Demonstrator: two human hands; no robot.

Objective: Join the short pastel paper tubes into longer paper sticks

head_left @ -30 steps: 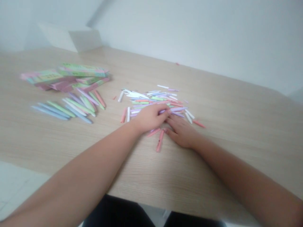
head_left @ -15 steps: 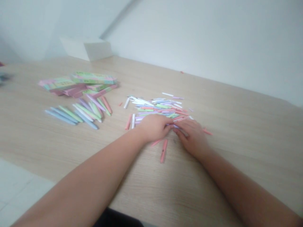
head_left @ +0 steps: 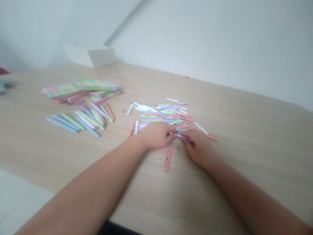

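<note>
A slim purple pen (head_left: 181,135) lies between my two hands, pinched from both sides. My left hand (head_left: 158,134) is closed on its left end, the thumb and fingertips together. Closed on its right part is my right hand (head_left: 198,142); the fingers hide some of the pen. Just beyond the hands spreads a pile of pen parts (head_left: 166,112) in white, green, purple, blue and coral. Nearer me, a coral pen cap (head_left: 167,159) rests on the table, with a thin coral piece (head_left: 160,150) beside my left wrist.
Several thick pastel pens (head_left: 80,120) lie in a group at the left. Behind them are stacked green and pink boxes (head_left: 96,85). A white box (head_left: 102,57) stands by the wall. Coral and white pieces (head_left: 212,138) lie right of my right hand on the wooden table (head_left: 256,140).
The purple piece between my fingers shows more clearly now. A white stick right of the pile is uncovered as my right hand shifts slightly nearer me. The view has tilted a little.
</note>
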